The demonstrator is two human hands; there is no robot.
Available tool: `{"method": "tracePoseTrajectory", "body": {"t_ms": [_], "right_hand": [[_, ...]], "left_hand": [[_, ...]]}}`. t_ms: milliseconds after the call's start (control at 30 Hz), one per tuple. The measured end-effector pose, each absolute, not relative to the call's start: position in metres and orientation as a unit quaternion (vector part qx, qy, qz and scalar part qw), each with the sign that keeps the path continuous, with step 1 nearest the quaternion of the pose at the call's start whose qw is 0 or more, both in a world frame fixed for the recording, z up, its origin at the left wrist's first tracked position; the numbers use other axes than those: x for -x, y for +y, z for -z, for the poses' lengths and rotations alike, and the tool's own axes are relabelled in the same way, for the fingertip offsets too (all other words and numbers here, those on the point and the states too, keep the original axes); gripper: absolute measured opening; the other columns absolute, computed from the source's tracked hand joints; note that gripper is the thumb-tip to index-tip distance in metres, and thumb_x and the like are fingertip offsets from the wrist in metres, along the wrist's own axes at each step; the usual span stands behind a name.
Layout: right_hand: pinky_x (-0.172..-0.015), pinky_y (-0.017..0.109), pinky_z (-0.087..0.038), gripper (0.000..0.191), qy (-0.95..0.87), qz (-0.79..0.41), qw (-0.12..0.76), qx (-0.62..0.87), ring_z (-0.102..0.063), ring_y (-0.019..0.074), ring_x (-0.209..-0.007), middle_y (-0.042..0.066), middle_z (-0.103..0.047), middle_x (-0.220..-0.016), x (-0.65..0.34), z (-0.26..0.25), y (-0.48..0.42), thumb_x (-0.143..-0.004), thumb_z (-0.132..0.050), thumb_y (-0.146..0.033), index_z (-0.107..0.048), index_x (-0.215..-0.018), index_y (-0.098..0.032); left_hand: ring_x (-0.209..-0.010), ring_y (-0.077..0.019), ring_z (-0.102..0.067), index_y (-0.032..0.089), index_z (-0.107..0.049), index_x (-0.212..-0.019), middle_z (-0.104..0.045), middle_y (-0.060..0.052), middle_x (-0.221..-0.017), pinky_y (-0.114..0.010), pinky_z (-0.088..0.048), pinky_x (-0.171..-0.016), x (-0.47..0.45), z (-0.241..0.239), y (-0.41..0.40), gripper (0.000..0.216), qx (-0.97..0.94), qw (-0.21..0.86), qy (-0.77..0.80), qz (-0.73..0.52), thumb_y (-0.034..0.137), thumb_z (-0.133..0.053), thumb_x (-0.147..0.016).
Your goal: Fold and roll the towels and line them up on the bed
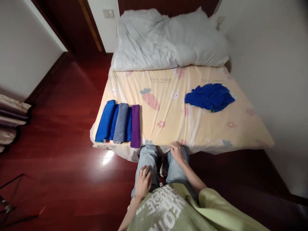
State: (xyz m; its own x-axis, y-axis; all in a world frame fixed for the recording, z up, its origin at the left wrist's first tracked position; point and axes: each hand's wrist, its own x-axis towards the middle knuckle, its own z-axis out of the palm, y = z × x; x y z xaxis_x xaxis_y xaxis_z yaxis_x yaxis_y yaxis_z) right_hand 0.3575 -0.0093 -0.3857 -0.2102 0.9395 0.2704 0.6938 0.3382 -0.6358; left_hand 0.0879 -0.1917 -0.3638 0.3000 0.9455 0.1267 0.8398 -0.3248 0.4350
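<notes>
My left hand (pixel 143 182) lies on my left thigh, fingers loosely bent and slightly apart, holding nothing. Over my right knee, at the front edge of the bed, is my right hand (pixel 176 152); its fingers are stretched toward the sheet and I see nothing in them. On the bed's left front corner several folded cloths lie in a row, among them a bright blue cloth (pixel 105 121), a grey cloth (pixel 121 123) and a purple cloth (pixel 136 126). Farther right sits a crumpled heap of blue cloth (pixel 210 97), apart from both hands.
A yellow printed sheet (pixel 166 118) covers the bed. White bedding (pixel 166 40) is piled at its head. A wall (pixel 271 80) stands close on the right. A dark stand (pixel 9 207) and a curtain (pixel 12 118) are at the left on the red wooden floor (pixel 64 154).
</notes>
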Motion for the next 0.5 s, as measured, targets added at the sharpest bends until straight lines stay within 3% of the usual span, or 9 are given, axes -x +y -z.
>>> {"method": "tracePoseTrajectory", "body": {"t_ms": [67, 133, 267, 500], "right_hand": [[-0.064, 0.035, -0.048, 0.042, -0.739, -0.203, 0.336, 0.548, -0.056, 0.0204, -0.062, 0.001, -0.052, -0.058, -0.384, 0.392, -0.061, -0.095, -0.038, -0.016, -0.056, -0.057, -0.024], [-0.062, 0.032, -0.041, 0.038, -0.726, -0.197, 0.348, 0.559, -0.052, 0.0180, -0.059, 0.001, -0.051, -0.056, -0.396, 0.394, -0.094, -0.089, -0.040, -0.010, -0.047, -0.054, -0.023], [-0.059, 0.030, -0.034, 0.036, -0.701, -0.189, 0.375, 0.577, -0.049, 0.0169, -0.057, 0.001, -0.049, -0.054, -0.393, 0.391, -0.111, -0.085, -0.041, -0.009, -0.042, -0.052, -0.024], [-0.053, 0.030, -0.029, 0.049, -0.658, -0.179, 0.411, 0.605, -0.039, 0.0135, -0.049, 0.002, -0.042, -0.046, -0.389, 0.385, -0.098, -0.096, -0.046, -0.024, -0.041, -0.047, -0.023]], "left_hand": [[-0.132, -0.0296, -0.051, 0.019, -0.068, -0.119, -0.060, -0.012, -0.139, -0.048, -0.050, -0.106, -0.095, 0.366, -0.187, 0.030, -0.790, 0.135, 0.571, -0.178, 0.012, -0.052, -0.095], [-0.130, -0.0302, -0.052, 0.018, -0.069, -0.116, -0.060, -0.012, -0.136, -0.049, -0.048, -0.107, -0.102, 0.367, -0.175, 0.027, -0.802, 0.120, 0.564, -0.155, 0.012, -0.055, -0.093], [-0.119, -0.0290, -0.056, 0.018, -0.070, -0.107, -0.064, -0.012, -0.124, -0.047, -0.047, -0.104, -0.126, 0.365, -0.141, 0.022, -0.847, 0.098, 0.514, -0.095, 0.011, -0.056, -0.091], [-0.109, -0.0264, -0.057, 0.018, -0.068, -0.110, -0.066, -0.011, -0.113, -0.041, -0.046, -0.095, -0.190, 0.339, -0.058, 0.020, -0.882, 0.097, 0.451, -0.093, 0.017, -0.051, -0.098]]}}
